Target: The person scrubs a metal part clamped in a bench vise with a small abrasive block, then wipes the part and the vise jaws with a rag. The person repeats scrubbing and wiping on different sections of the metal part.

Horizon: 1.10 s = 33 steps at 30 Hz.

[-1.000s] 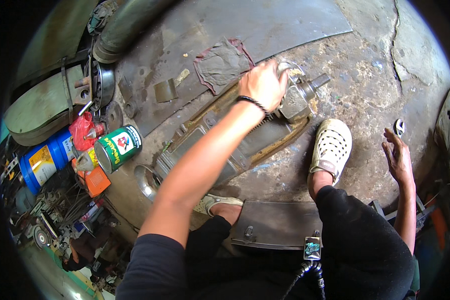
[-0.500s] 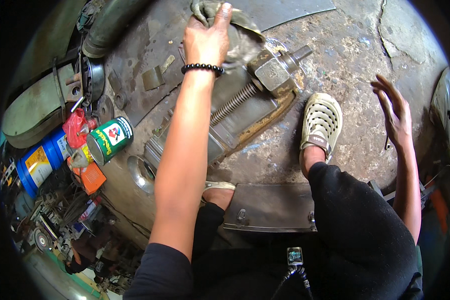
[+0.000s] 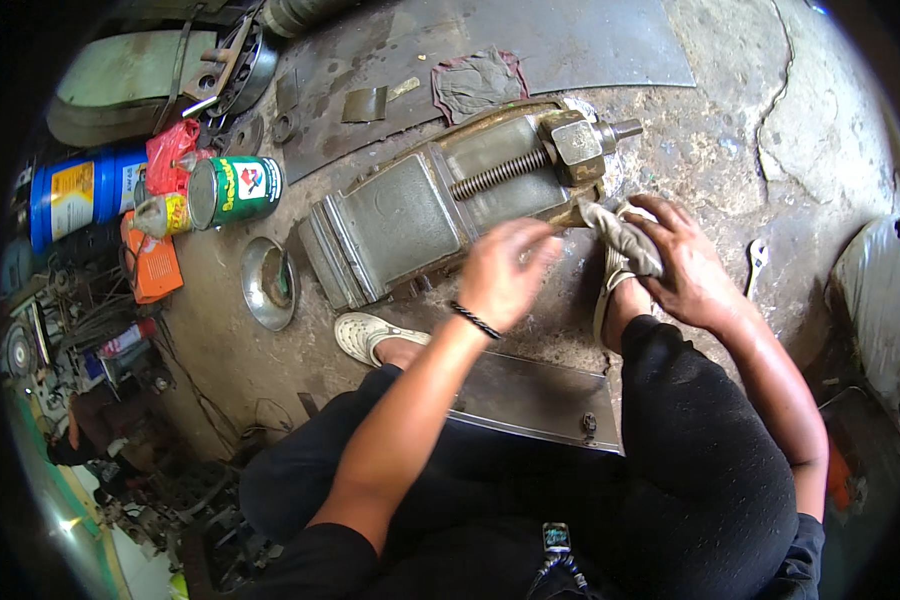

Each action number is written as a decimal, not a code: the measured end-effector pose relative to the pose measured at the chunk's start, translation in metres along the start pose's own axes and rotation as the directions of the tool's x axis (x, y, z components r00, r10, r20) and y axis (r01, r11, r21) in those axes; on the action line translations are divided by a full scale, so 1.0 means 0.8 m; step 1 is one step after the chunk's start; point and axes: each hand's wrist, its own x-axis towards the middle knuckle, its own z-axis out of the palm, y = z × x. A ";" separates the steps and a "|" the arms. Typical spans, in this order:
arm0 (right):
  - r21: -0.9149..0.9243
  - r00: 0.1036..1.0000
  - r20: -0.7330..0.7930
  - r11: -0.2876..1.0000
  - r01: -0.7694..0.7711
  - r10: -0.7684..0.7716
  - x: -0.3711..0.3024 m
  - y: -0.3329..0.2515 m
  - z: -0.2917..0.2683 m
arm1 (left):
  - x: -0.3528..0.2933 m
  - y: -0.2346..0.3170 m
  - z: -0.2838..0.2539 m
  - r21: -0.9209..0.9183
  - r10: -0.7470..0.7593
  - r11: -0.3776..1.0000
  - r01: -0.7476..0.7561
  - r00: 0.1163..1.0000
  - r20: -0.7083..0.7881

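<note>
A large steel machine vise (image 3: 400, 235) lies on the floor in front of me, its threaded screw (image 3: 500, 172) and square-ended nut block (image 3: 575, 148) toward the right. My right hand (image 3: 685, 260) grips a crumpled grey-beige rag (image 3: 625, 240) just off the vise's near right edge, above my shoe. Close to the vise's near side hovers my left hand (image 3: 510, 275), somewhat blurred, thumb and fingers apart with nothing visible in them. Beyond the vise, a grey cloth with a red border (image 3: 480, 85) is spread on a metal sheet (image 3: 600, 50).
At left stand a green can (image 3: 235, 192), blue buckets (image 3: 70, 200), a red plastic bag (image 3: 173, 155) and an orange box (image 3: 152, 265). A metal bowl (image 3: 270, 285) sits left of the vise. One wrench (image 3: 758, 262) lies at right; a flat metal panel (image 3: 530, 395) is near my legs.
The rag has gone from my left hand to my right. My left hand has drawn back toward me from the far side; my right hand has come in leftward. The view has shifted.
</note>
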 end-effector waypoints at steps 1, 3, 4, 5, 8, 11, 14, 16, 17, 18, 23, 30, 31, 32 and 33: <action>-0.116 1.000 0.018 0.993 -0.007 0.009 -0.004 -0.004 -0.012 | -0.003 -0.019 -0.020 0.131 0.096 0.988 -0.083 0.991 -0.096; -0.274 0.984 -0.054 0.944 -0.181 0.173 0.003 -0.012 -0.036 | -0.004 -0.055 -0.055 0.338 0.061 0.940 0.040 0.957 -0.283; -0.184 0.982 -0.048 0.965 -0.187 0.181 0.006 -0.015 -0.053 | -0.006 -0.069 -0.065 0.329 0.148 0.944 -0.022 0.920 -0.362; -0.081 0.973 -0.025 0.970 -0.229 0.228 0.011 -0.018 -0.069 | -0.009 -0.080 -0.071 0.315 0.148 0.949 -0.015 0.903 -0.402; -0.269 0.990 0.139 0.961 0.068 -0.031 0.037 -0.029 -0.086 | -0.013 -0.080 -0.073 0.152 0.137 0.984 -0.099 0.953 -0.269; -0.390 0.933 0.301 0.918 -0.070 0.199 0.079 -0.041 -0.033 | -0.028 -0.031 -0.115 0.320 0.229 0.874 -0.367 0.890 0.395; -0.354 0.986 -0.005 0.921 -0.160 0.169 0.095 -0.058 0.074 | -0.075 0.052 -0.209 0.575 -0.034 0.715 -0.398 0.802 0.597; -0.198 0.938 -0.332 0.964 -0.175 0.102 0.097 -0.064 0.137 | -0.133 0.098 -0.281 0.634 -0.072 0.710 -0.305 0.865 0.497; -0.016 0.872 -0.427 0.963 -0.270 0.237 0.093 -0.072 0.170 | -0.171 0.113 -0.311 0.616 0.015 0.748 -0.247 0.934 0.356; -0.011 0.815 -0.543 0.968 -0.249 0.203 0.097 -0.071 0.187 | -0.201 0.128 -0.330 0.567 0.032 0.806 -0.171 0.969 0.247; -0.331 0.824 -0.389 0.772 -0.543 0.412 0.118 -0.066 0.246 | -0.285 0.126 -0.313 0.232 -0.173 0.957 0.176 0.984 -0.030; -0.371 0.873 -0.047 0.803 -0.467 0.486 0.131 -0.035 0.234 | -0.282 0.124 -0.331 0.343 -0.005 0.939 -0.006 1.000 0.030; -0.381 0.870 -0.019 0.801 -0.461 0.492 0.133 -0.031 0.228 | -0.276 0.126 -0.333 0.318 -0.006 0.948 -0.009 0.999 0.046; -0.409 0.857 0.026 0.788 -0.460 0.514 0.136 -0.028 0.223 | -0.272 0.128 -0.335 0.305 -0.022 0.952 0.000 0.997 0.069; -0.358 0.866 0.033 0.815 -0.455 0.498 0.139 -0.023 0.218 | -0.267 0.130 -0.335 0.299 -0.038 0.954 0.008 0.995 0.097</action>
